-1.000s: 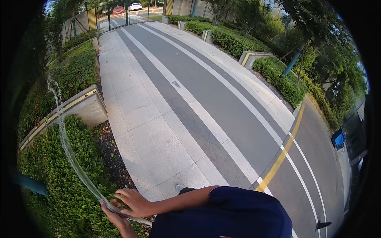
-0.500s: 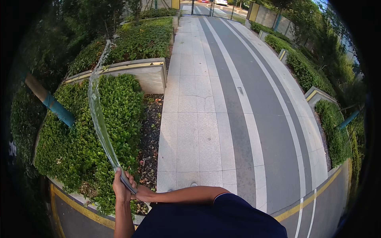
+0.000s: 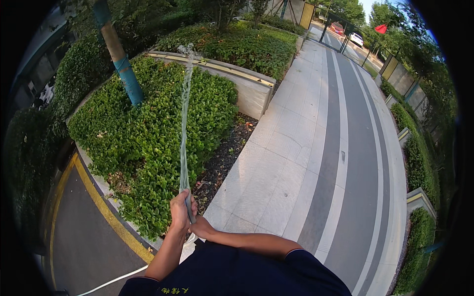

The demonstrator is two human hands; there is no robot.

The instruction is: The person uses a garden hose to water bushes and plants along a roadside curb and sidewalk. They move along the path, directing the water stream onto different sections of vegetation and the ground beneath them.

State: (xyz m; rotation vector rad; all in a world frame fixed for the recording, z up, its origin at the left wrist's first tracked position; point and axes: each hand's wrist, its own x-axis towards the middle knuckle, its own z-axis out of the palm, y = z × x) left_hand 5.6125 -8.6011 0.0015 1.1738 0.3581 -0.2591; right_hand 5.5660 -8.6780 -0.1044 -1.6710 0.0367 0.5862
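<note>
A grey hose end [image 3: 189,206] sits upright in my left hand [image 3: 178,212], whose fingers are wrapped round it near the mouth. My right hand [image 3: 201,228] is closed at its lower end, just below the left; its fingers are partly hidden. From the mouth a clear water stream [image 3: 184,133] arcs forward over the green hedge [image 3: 148,143] and breaks into drops near the low stone wall [image 3: 253,96]. A pale hose [image 3: 116,280] trails across the ground at the lower left.
A tree trunk [image 3: 126,74] with a blue wrap rises from the hedge. Paved walkway [image 3: 252,190] runs along the right toward a dark metal gate [image 3: 333,42] with parked cars beyond. Asphalt with a yellow line [image 3: 106,212] borders the hedge at left.
The view has turned left, so hedge and walkway sit farther right. The water stream now points straighter ahead. Both hands keep hold of the hose, and the pale hose has come into view.
</note>
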